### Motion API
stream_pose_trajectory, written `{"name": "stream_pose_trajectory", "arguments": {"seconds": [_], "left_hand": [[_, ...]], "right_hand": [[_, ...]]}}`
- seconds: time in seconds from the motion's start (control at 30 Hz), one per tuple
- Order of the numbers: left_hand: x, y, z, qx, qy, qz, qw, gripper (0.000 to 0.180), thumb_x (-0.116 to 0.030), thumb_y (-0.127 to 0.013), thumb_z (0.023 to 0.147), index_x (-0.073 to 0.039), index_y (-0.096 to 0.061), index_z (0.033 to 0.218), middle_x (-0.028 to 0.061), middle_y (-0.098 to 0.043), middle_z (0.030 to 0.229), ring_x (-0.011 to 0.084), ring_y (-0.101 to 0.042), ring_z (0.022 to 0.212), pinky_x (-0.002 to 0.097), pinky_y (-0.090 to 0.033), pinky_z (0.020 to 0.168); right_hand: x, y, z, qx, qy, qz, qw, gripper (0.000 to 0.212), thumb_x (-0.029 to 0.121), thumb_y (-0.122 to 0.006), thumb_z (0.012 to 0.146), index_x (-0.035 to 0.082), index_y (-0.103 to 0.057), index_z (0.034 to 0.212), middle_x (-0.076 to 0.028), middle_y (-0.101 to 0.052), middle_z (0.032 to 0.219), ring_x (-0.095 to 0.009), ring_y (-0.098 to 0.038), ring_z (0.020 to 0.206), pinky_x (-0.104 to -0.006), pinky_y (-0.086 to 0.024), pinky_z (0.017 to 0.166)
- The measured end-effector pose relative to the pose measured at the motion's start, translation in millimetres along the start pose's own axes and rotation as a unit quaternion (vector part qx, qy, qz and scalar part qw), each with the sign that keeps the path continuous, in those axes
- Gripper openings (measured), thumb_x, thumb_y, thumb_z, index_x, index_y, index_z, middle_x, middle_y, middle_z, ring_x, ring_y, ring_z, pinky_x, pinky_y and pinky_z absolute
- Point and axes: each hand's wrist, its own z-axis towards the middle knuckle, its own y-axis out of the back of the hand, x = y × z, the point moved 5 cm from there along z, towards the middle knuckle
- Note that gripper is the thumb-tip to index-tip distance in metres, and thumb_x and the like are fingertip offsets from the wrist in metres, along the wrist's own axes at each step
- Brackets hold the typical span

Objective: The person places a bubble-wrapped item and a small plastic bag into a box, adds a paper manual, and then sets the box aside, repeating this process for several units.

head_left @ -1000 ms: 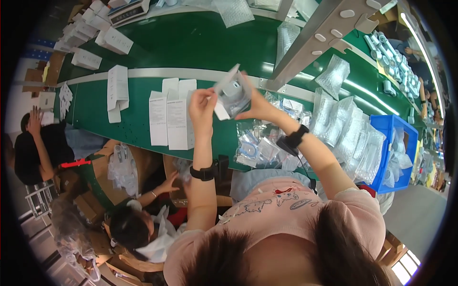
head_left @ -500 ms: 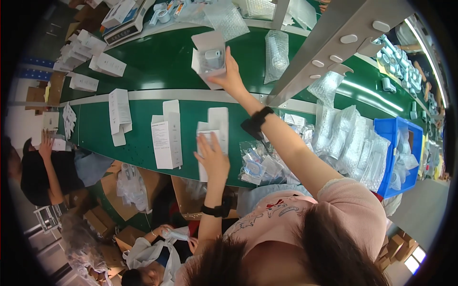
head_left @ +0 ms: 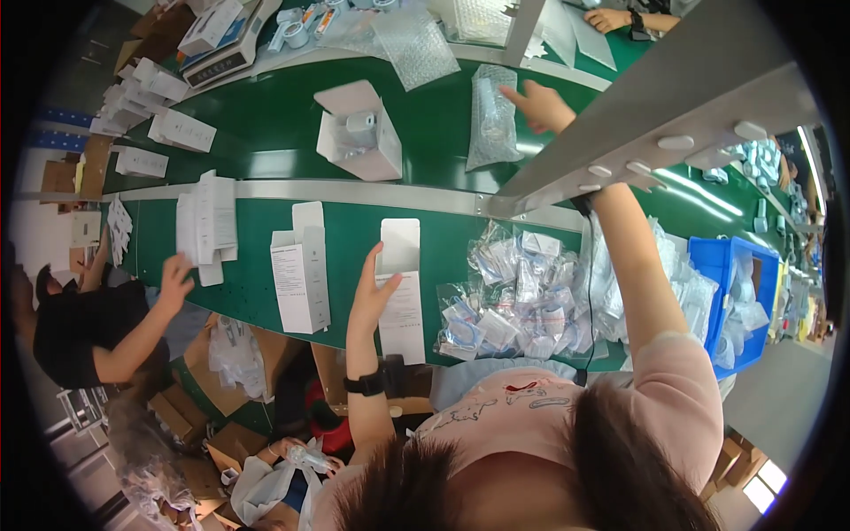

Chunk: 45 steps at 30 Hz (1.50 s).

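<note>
My left hand [head_left: 367,296] is beside a white carton [head_left: 403,319] on the near green surface. Its fingers are stretched out along the carton's left edge, and the thumb lies over the front. The carton's top flap is up. My right hand [head_left: 542,104] reaches past the metal post, fingers apart and empty, the index finger at the edge of a bubble-wrap pouch [head_left: 492,133]. Further left, on the far green surface, an open white box [head_left: 376,150] holds a pale rounded device [head_left: 361,126].
Beside my left hand is another open carton [head_left: 301,283]; a co-worker's hand [head_left: 175,281] is near a carton stack [head_left: 208,217]. Small bagged parts [head_left: 522,305] and a blue bin [head_left: 744,345] lie to the right. A slanted metal post [head_left: 620,115] crosses above the table.
My right hand has let go of the open box and moved right to the bubble-wrap pouch. My left hand has shifted to the carton's left edge. The co-worker's hand has come toward the stacked cartons.
</note>
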Motion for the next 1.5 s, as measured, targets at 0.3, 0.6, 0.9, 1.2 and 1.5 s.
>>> {"name": "stream_pose_trajectory", "arguments": {"seconds": [0.3,0.6,0.9,1.2,1.5], "left_hand": [[-85.7,-28.8,-25.6,-0.079,-0.153,0.091,0.981,0.072,-0.010,-0.075,0.060,-0.007,-0.039,0.122,0.0139,-0.041,0.122,0.0273,-0.044,0.110,0.0337,-0.037,0.090],[-91.4,-60.0,-32.6,-0.142,-0.252,0.166,0.943,0.059,-0.009,-0.077,0.058,-0.007,-0.037,0.102,0.0178,-0.045,0.115,0.0310,-0.048,0.102,0.0354,-0.041,0.084],[-92.5,-101.2,-74.3,-0.199,-0.213,0.107,0.951,0.066,-0.014,-0.079,0.060,-0.006,-0.030,0.103,0.0266,-0.042,0.113,0.0375,-0.046,0.102,0.0418,-0.039,0.084],[-94.8,-90.8,-75.5,-0.262,-0.383,0.231,0.855,0.069,-0.008,-0.081,0.057,-0.008,-0.025,0.098,0.0280,-0.038,0.118,0.0369,-0.046,0.102,0.0432,-0.038,0.084],[-81.7,-64.4,-43.6,-0.203,-0.424,0.134,0.872,0.068,-0.009,-0.081,0.058,-0.007,-0.027,0.098,0.0230,-0.037,0.121,0.0320,-0.045,0.104,0.0379,-0.037,0.088]], "right_hand": [[50.8,-63.5,48.1,0.058,-0.141,0.258,0.954,0.101,0.023,-0.074,0.059,0.006,-0.013,0.138,-0.025,-0.050,0.112,-0.033,-0.056,0.093,-0.0390,-0.046,0.079],[76.2,131.6,-212.6,-0.200,-0.217,0.765,0.573,0.045,0.025,-0.052,0.081,0.004,-0.043,0.120,-0.011,-0.052,0.113,-0.022,-0.052,0.100,-0.0338,-0.041,0.090],[218.8,78.0,-214.1,-0.421,-0.190,0.575,0.675,0.058,0.012,-0.062,0.076,0.003,-0.030,0.124,-0.012,-0.042,0.118,-0.023,-0.043,0.107,-0.0331,-0.033,0.093],[255.4,97.5,-206.1,-0.243,0.147,0.215,0.934,0.052,0.017,-0.067,0.071,0.005,-0.045,0.116,-0.017,-0.037,0.125,-0.035,-0.036,0.117,-0.0422,-0.032,0.095],[173.0,49.5,-230.5,-0.233,0.085,0.279,0.927,0.030,0.011,-0.064,0.069,0.005,-0.059,0.098,-0.010,-0.052,0.108,-0.034,-0.043,0.109,-0.0469,-0.038,0.089]]}}
